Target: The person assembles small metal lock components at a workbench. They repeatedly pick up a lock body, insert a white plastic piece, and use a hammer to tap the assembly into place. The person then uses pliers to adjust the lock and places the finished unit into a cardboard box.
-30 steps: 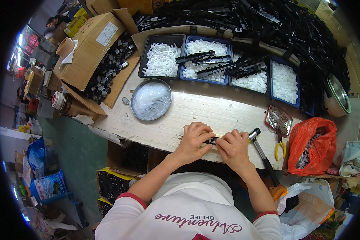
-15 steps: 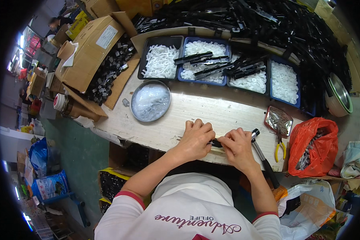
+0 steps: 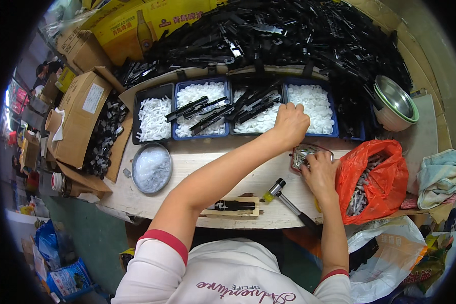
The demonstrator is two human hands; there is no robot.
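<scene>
My left hand (image 3: 291, 124) reaches across to the far trays. Its fingers are curled together at the left side of a blue tray (image 3: 334, 109) of small white round plastic parts; whatever they pinch is hidden. My right hand (image 3: 320, 175) is bent over a small red box (image 3: 292, 163) of thin metal pins (image 3: 303, 153), fingertips down among them; I cannot make out a pin in its grip. Near the front edge, a black slotted part (image 3: 233, 205) lies in a wooden fixture (image 3: 220, 213). Beside it rests a hammer (image 3: 289, 202) with a yellow-and-silver head and black handle.
Black strips (image 3: 207, 119) lie across trays of white parts. A round dish (image 3: 152, 169) stands left, near a carton (image 3: 81, 121) of black pieces. A red bag (image 3: 375, 172) of metal parts, stacked bowls (image 3: 395, 101) and a cloth (image 3: 441, 177) are right. Black parts (image 3: 273, 40) pile up behind.
Both hands have left the black part at the front edge. My left hand has gone far right to the trays, my right hand to the pin box. The view has shifted rightward.
</scene>
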